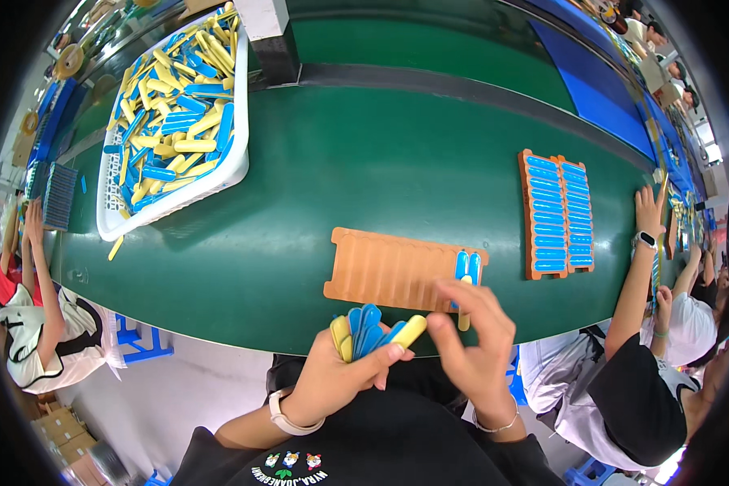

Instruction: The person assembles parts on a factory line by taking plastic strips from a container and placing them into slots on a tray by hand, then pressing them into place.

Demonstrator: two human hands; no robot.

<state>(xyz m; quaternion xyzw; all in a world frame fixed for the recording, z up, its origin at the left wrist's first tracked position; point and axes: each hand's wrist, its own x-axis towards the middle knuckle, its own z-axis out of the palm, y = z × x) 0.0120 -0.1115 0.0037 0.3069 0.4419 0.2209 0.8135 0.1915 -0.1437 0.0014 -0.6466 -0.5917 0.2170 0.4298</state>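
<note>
My left hand (pixel 336 373) is closed round a fanned bunch of rounded strips (pixel 368 328), some showing a glossy blue face and others yellow. One yellow strip (pixel 411 330) sticks out past its thumb toward my right hand (pixel 478 336). The right hand's thumb and fingers are apart, over the right end of an orange-brown grooved tray (pixel 389 267). Blue strips (pixel 467 266) lie in the tray's right-end grooves; the grooves to the left hold none. Another yellow strip (pixel 464 320) is partly covered by my right fingers, and I cannot make out whether they touch it.
A white basket (pixel 239 154) heaped with blue and yellow strips stands at the back left, one loose yellow strip (pixel 116 247) below it. Two filled trays (pixel 529 215) lie right on the green table (pixel 364 162). People work at both sides; one person's hand (pixel 648 212) rests at the right edge.
</note>
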